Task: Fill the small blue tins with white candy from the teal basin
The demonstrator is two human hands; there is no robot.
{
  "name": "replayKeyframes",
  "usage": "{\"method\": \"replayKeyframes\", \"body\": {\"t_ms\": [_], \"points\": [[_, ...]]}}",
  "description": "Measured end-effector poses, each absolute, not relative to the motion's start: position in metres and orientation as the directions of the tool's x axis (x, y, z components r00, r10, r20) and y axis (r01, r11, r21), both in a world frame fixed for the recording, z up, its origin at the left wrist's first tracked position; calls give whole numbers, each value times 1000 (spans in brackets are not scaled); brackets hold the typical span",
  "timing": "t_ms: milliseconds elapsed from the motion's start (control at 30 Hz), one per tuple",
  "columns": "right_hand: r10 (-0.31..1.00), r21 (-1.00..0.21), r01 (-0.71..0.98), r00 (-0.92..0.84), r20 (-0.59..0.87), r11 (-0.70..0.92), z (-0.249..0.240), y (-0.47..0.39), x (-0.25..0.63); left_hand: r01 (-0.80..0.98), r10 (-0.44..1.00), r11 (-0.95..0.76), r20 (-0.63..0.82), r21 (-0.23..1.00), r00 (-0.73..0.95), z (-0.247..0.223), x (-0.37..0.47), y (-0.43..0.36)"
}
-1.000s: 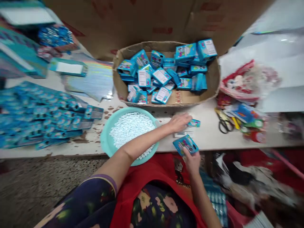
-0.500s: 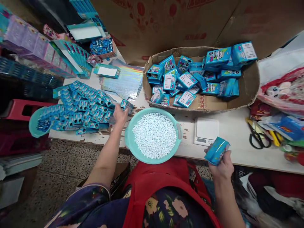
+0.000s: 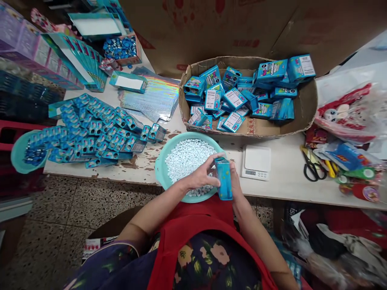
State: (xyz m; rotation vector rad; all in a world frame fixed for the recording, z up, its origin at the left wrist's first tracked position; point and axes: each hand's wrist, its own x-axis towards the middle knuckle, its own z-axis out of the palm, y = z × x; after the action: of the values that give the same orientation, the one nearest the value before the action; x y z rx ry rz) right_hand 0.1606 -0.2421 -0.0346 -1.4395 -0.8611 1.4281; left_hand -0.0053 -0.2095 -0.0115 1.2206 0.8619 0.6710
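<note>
Holds a blue carton (image 3: 225,179) up at the right edge of the turquoise bowl (image 3: 160,171).
Grips the carton's left side with thumb and fingers of the left hand (image 3: 200,176), and clasps its right side with the partly hidden right hand (image 3: 236,186). Has white pellets (image 3: 189,155) inside the bowl, a white scale (image 3: 256,159) to the bowl's right, scissors (image 3: 311,168) farther right, a cardboard tray (image 3: 304,102) of blue boxes (image 3: 233,98) beyond the bowl, and a pile of blue packs (image 3: 98,131) to the bowl's left.
</note>
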Motion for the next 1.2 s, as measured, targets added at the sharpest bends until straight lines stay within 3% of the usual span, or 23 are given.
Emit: {"method": "replayKeyframes", "body": {"t_ms": [100,167,233,367,500,600,733,833,933,1033,1133,1200], "points": [[906,-899,-140,26,-423,-416,-31,-241,162,-116,897,296,-234,948,374,-18,14,-222],[905,-890,-166,-37,-425,-425,-27,-244,171,-46,914,290,-262,956,310,-18,13,-226],[901,-887,-160,-63,-429,-433,-24,-251,180,24,909,239,-232,971,346,-18,8,-226],[837,-842,-219,146,-528,-493,-27,-269,198,270,932,-35,-65,962,355,-39,3,-213],[725,-808,-399,377,-576,-435,-33,-283,216,558,774,-450,-7,697,633,-74,9,-207],[714,-809,-434,409,-569,-397,-32,-286,218,631,697,-586,-81,509,713,-86,5,-213],[732,-798,-428,357,-581,-424,-27,-286,199,738,738,-546,-188,397,648,-91,-18,-214],[784,-851,-309,344,-516,-425,-25,-284,179,816,860,-288,-240,502,451,-97,-39,-204],[858,-910,-67,311,-408,-409,-24,-280,162,673,950,80,-260,736,171,-102,-50,-195],[942,-938,207,250,-225,-279,-24,-274,148,484,954,244,-297,841,35,-90,-51,-194],[987,-904,419,162,-21,-88,-25,-268,136,1,904,428,-428,904,-9,-60,-45,-202],[996,-864,504,82,47,-1,-26,-266,128,-338,883,448,-470,828,21,-36,-39,-209]]}}
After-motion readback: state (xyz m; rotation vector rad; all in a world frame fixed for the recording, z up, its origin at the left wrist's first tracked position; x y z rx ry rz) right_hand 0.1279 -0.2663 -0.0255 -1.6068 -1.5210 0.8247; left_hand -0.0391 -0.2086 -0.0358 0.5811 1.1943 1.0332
